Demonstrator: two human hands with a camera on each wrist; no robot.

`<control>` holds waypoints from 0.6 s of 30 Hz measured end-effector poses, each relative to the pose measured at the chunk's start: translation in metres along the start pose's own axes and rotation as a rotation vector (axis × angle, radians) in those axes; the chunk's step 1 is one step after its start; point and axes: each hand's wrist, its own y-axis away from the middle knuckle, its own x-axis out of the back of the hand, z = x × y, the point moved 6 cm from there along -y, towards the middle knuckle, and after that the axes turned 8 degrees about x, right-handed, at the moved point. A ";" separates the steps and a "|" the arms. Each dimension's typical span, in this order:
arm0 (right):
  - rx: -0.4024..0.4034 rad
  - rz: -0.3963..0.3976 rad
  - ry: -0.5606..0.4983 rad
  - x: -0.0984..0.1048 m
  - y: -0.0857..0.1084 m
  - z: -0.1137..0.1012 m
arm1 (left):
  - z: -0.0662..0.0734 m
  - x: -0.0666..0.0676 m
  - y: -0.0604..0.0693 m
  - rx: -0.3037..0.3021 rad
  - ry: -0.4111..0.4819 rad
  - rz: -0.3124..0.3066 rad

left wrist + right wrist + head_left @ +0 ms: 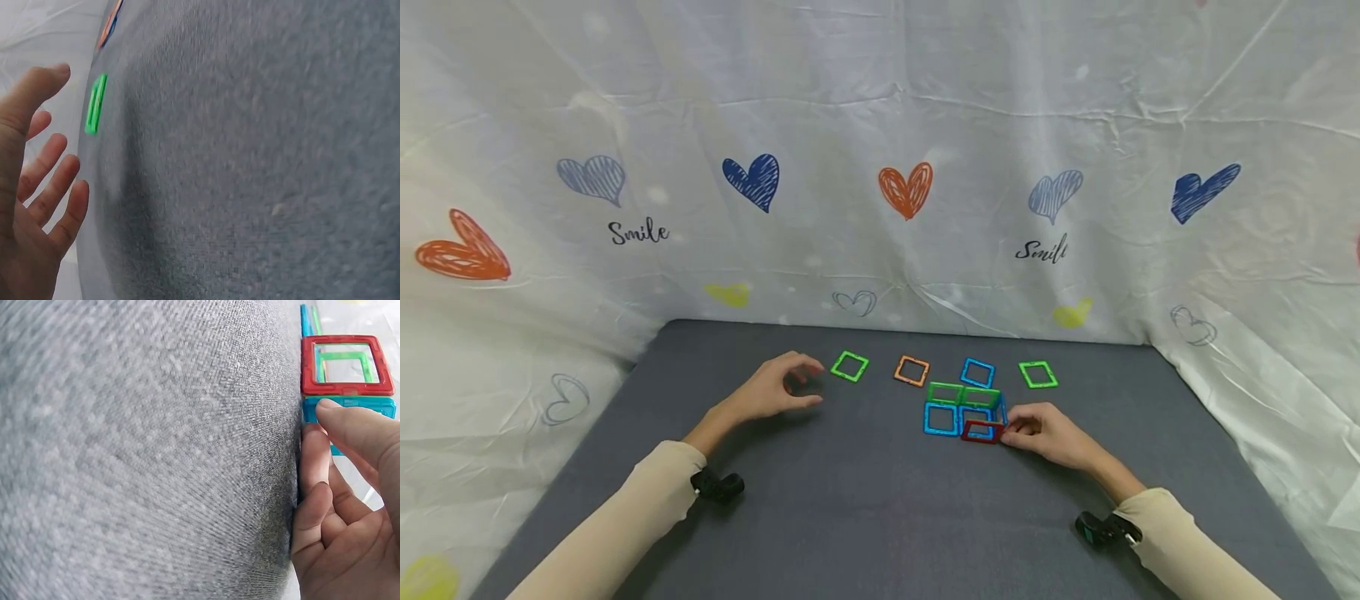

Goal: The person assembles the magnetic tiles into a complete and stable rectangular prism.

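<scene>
Dark grey cloth (880, 517) covers the table before us, and nearest to us two cream sleeves (625, 508) reach in, with a small black device (718, 486) at each wrist. Our right hand (1048, 433) curls its fingers, thumb and fingertips pinching the blue side square (362, 401) at the right end of a joined group of frames (958, 421). Beside that grip we see the red square (348, 389) upright at the front, with blue squares behind it and green ones at the rear. Our left hand (777, 388) hovers with thumb and fingers parted, just beside a loose green square (843, 377). Farther along lie an orange square (908, 382), a blue one and another green; beyond them we face a pale curtain (970, 100) printed with hearts
</scene>
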 end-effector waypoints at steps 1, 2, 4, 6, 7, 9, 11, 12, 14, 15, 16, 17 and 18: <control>-0.003 0.000 0.002 0.000 0.000 0.000 | -0.002 0.001 -0.001 0.013 -0.001 0.005; -0.006 0.001 0.003 0.000 0.000 0.000 | -0.004 0.001 -0.002 0.025 0.002 0.007; -0.013 0.003 0.004 0.001 0.000 0.001 | -0.006 0.001 -0.005 0.044 0.005 0.010; -0.016 0.004 0.004 0.001 0.000 0.001 | -0.008 -0.001 -0.009 0.062 0.007 0.012; -0.016 0.004 0.004 0.001 0.000 0.001 | -0.008 -0.002 -0.012 0.070 0.005 0.011; -0.014 0.004 0.002 0.001 -0.001 0.001 | -0.010 -0.005 -0.017 0.088 0.000 0.013; -0.008 0.003 0.000 0.001 -0.001 0.000 | -0.013 -0.007 -0.023 0.100 -0.011 0.018; -0.007 0.003 0.000 0.000 -0.001 0.000 | -0.013 -0.008 -0.025 0.104 -0.016 0.024; -0.005 0.003 0.000 0.000 -0.001 0.000 | -0.015 -0.010 -0.031 0.102 -0.022 0.035; -0.005 0.004 0.000 0.000 -0.001 0.000 | -0.015 -0.011 -0.033 0.097 -0.026 0.043; -0.007 0.005 -0.001 0.000 0.000 0.000 | -0.016 -0.011 -0.035 0.095 -0.029 0.049; -0.010 0.005 -0.001 0.000 0.000 0.000 | -0.016 -0.013 -0.038 0.093 -0.031 0.053; -0.013 0.005 -0.002 0.000 0.000 0.000 | -0.017 -0.014 -0.040 0.091 -0.028 0.055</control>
